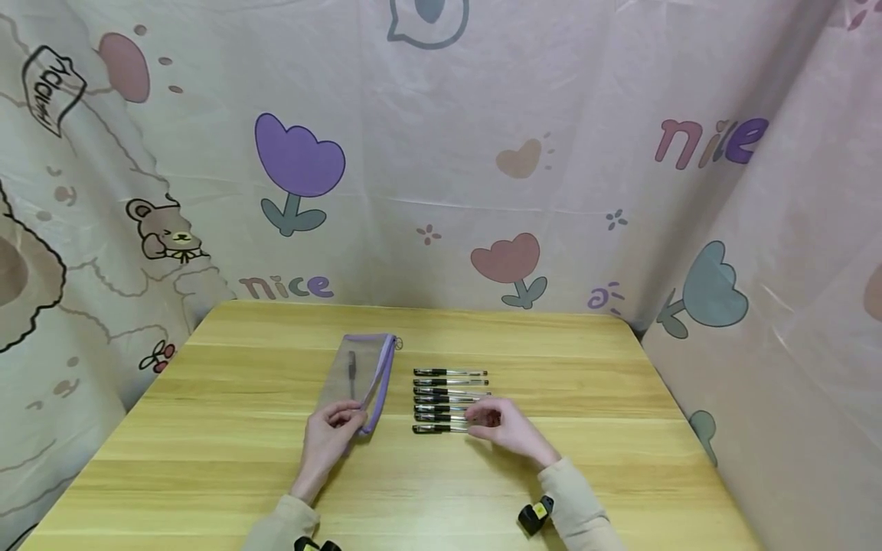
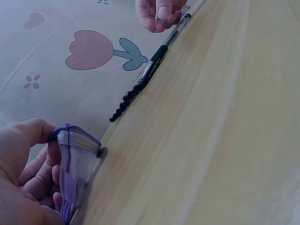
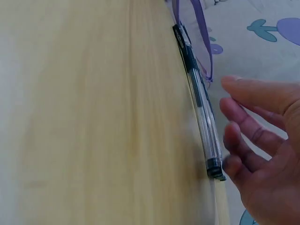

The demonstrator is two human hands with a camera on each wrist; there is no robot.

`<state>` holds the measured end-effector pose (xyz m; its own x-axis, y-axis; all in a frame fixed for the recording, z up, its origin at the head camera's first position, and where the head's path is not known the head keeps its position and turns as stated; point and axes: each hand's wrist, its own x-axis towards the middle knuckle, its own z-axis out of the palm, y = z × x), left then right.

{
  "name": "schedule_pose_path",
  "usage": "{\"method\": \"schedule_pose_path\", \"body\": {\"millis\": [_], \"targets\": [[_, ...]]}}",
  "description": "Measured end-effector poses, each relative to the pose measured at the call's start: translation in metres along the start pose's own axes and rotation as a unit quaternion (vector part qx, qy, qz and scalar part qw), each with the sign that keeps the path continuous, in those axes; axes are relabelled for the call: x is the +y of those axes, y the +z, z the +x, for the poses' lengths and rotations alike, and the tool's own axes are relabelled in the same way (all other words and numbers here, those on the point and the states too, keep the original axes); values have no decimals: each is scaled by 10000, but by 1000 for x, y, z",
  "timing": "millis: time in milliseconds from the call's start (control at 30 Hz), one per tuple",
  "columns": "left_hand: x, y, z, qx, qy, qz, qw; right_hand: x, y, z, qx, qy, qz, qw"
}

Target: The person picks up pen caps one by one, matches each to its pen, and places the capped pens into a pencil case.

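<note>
A grey see-through pencil pouch (image 1: 335, 383) with purple zipper edging lies on the table, its zipper side gaping. One pen (image 1: 352, 369) shows through its fabric. My left hand (image 1: 331, 436) pinches the pouch's near end between thumb and fingers; in the left wrist view the purple zipper tape (image 2: 70, 187) hangs from that grip. Right of the pouch, several black-capped clear gel pens (image 1: 441, 382) lie in a row, caps to the left. Over the right ends of the nearest pens hovers my right hand (image 1: 506, 428), fingers bent and apart from the thumb, holding nothing in the right wrist view.
Both hands work above a light wooden table (image 1: 207, 451). A printed curtain (image 1: 441, 153) hangs behind it and at both sides. Black wrist devices (image 1: 535, 515) sit at the beige sleeves (image 1: 575, 497).
</note>
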<state>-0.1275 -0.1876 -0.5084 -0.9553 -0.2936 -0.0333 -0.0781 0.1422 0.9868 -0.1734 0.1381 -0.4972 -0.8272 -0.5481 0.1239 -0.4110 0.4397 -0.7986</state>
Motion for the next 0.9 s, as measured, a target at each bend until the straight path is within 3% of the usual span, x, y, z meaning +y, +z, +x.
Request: {"method": "schedule_pose_path", "body": {"millis": [267, 900], "targets": [[0, 0, 0, -4, -32, 33, 10000, 4, -1, -1, 243, 40, -656, 9975], [-1, 0, 0, -19, 56, 31, 10000, 10, 6, 5, 290, 76, -875, 9957]]}}
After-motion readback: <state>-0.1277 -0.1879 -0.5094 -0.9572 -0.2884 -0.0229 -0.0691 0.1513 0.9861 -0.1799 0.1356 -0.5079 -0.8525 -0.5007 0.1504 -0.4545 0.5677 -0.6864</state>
